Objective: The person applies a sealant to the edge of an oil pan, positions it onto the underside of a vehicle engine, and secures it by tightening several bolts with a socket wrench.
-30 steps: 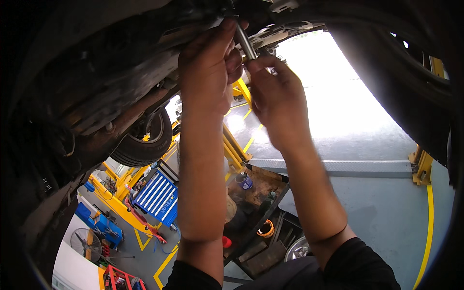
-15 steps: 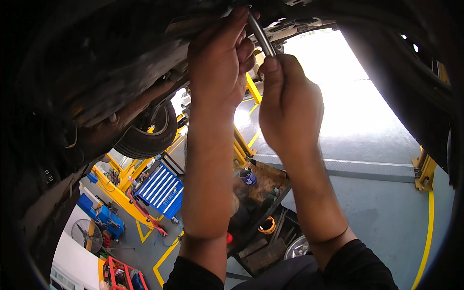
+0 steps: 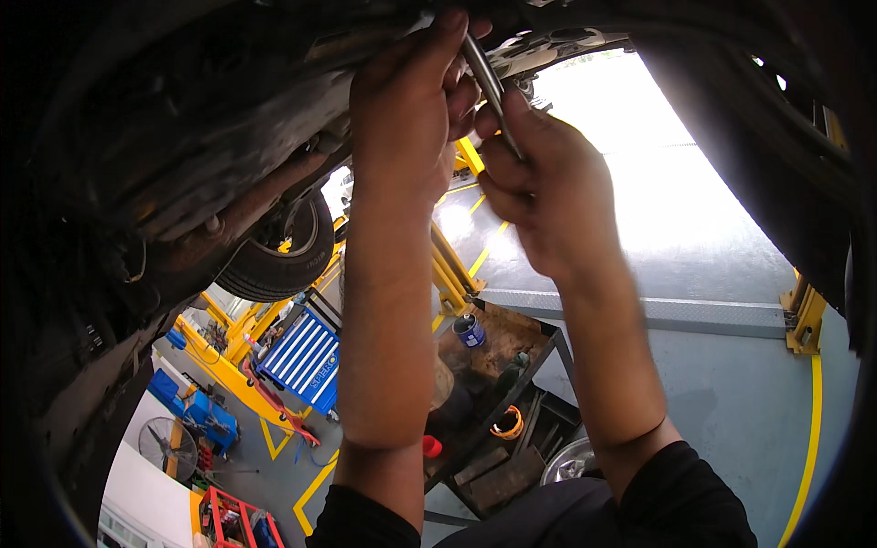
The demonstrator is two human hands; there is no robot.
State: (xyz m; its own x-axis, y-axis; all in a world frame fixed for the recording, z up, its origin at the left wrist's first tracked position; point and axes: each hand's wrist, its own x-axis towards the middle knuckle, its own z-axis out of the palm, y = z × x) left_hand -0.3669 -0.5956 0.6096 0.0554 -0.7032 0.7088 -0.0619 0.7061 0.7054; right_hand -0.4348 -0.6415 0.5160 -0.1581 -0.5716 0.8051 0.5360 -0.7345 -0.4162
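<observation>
Overhead, at the dark underside of a raised car, my left hand is closed round the upper end of a shiny metal wrench. The tool's head is hidden by my fingers and shadow, so its exact kind does not show. My right hand has the wrench's lower end between thumb and fingers, the fingers bent on its left side. The handle slants down and to the right from one hand to the other. What the upper end fits onto cannot be made out.
Below my arms stands a dark cart with a blue can and an orange-rimmed container. A blue tool chest, yellow lift parts and a fan are at left. A car wheel hangs beyond my left forearm.
My right hand has shifted its grip: its fingers have come round to the left of the handle and the wrist has turned. The wrench has moved slightly left. My left hand stays at the upper end.
</observation>
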